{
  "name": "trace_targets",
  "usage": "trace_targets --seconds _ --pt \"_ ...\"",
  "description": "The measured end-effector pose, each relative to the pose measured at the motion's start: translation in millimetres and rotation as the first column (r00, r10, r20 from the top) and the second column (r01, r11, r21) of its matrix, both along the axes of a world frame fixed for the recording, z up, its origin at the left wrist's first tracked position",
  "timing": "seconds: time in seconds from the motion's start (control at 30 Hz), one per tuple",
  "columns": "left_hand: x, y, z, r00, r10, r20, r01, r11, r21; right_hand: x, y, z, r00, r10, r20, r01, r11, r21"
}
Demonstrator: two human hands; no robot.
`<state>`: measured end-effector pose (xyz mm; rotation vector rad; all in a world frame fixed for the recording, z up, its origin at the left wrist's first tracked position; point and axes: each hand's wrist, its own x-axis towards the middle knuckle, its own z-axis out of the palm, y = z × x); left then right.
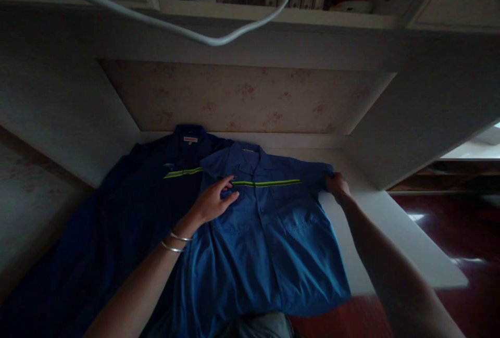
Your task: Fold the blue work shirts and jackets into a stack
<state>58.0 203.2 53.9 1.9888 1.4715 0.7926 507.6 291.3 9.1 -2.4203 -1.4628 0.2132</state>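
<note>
A blue short-sleeved work shirt with a yellow-green stripe across the chest lies front up, collar away from me. Over its left chest hovers or rests my left hand, fingers apart, two bangles on the wrist; I cannot tell whether it touches the cloth. My right hand is closed on the end of the shirt's right-side sleeve. Partly under this shirt, to the left, spreads a darker navy work jacket with a similar stripe and a label inside its collar.
Both garments lie on a white surface in a recess backed by a floral panel. Above are a shelf holding several items and a white cable hanging across. Reddish floor shows at right.
</note>
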Motion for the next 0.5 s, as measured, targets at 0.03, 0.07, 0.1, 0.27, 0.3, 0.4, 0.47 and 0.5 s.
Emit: trace_targets --seconds 0.03,0.07,0.1,0.27,0.3,0.4,0.47,0.5 --pt "7.7 -7.2 -5.9 1.0 -0.01 -0.028 0.01 1.0 0.006 -4.7 -1.3 3.1 1.0 0.009 0.005 -0.009 1.0 0.018" --pt "12.7 -15.2 -11.2 0.999 -0.007 -0.042 0.008 1.0 0.02 -10.8 -3.3 6.1 0.999 0.043 0.012 -0.044 0.998 0.046" --pt "15.5 -23.8 -15.2 0.999 0.001 -0.052 0.001 0.999 0.039 -18.7 -6.0 8.7 0.994 0.105 0.023 -0.107 0.99 0.088" --pt "9.7 -80.3 -19.0 0.989 0.136 -0.055 -0.128 0.983 0.132 -71.9 -27.6 15.2 0.783 0.622 -0.001 -0.617 0.777 0.125" --pt "7.0 -97.0 -21.0 0.98 0.195 -0.04 -0.189 0.975 0.12 -81.3 -35.1 16.0 0.73 0.681 -0.054 -0.674 0.731 0.109" --pt "-1.3 -161.3 -45.6 0.916 0.4 -0.029 -0.398 0.916 0.055 -95.2 -77.0 18.3 0.695 0.667 -0.268 -0.639 0.744 0.195" --pt "-6.1 -209.4 -77.8 0.886 0.462 -0.034 -0.461 0.887 0.027 -89.0 -127.0 14.7 0.66 0.531 -0.532 -0.493 0.84 0.226" --pt "-8.3 -231.7 -96.2 0.881 0.471 -0.051 -0.47 0.882 0.028 -81.2 -158.2 8.8 0.574 0.435 -0.694 -0.445 0.877 0.182"
